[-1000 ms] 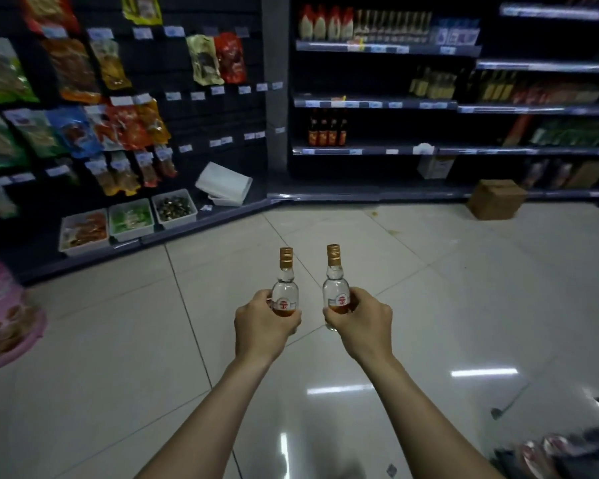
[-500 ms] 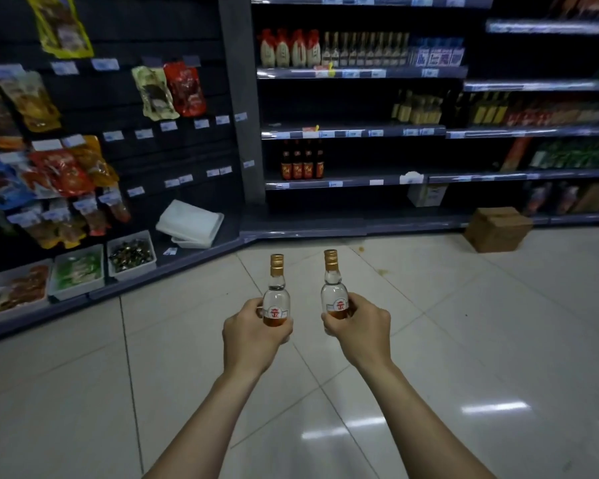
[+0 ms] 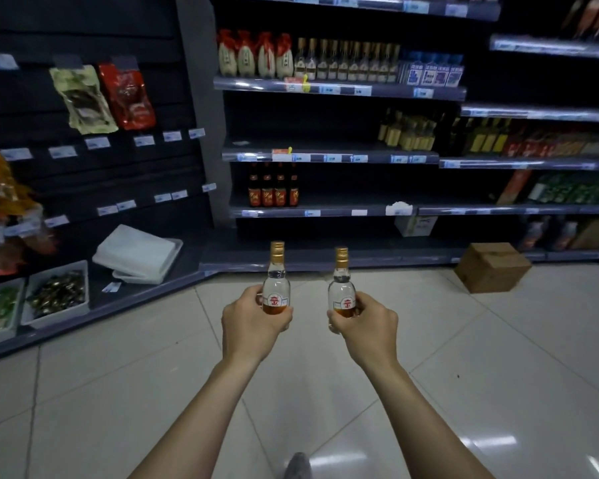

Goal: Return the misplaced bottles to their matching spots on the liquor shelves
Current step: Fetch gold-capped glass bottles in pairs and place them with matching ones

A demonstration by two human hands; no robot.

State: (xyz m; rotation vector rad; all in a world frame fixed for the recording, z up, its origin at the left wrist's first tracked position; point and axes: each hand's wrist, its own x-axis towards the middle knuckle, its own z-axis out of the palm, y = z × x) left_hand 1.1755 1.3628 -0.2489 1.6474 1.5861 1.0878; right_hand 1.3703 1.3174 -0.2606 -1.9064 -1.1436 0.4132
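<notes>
Two hands out front, head view, each gripping one small bottle. L hand: fingers curled round the base of L bottle. R hand: same grip on R bottle. Both bottles upright, side by side w/ a gap, over glossy pale floor tiles. Each is clear glass w/ round shoulders, narrow neck, gold cap and red-and-white label. Liquor shelves at 12 o'clock, metal edges w/ price tags, holding dark red-label bottles. Cardboard box on the floor at 2 o'clock.
</notes>
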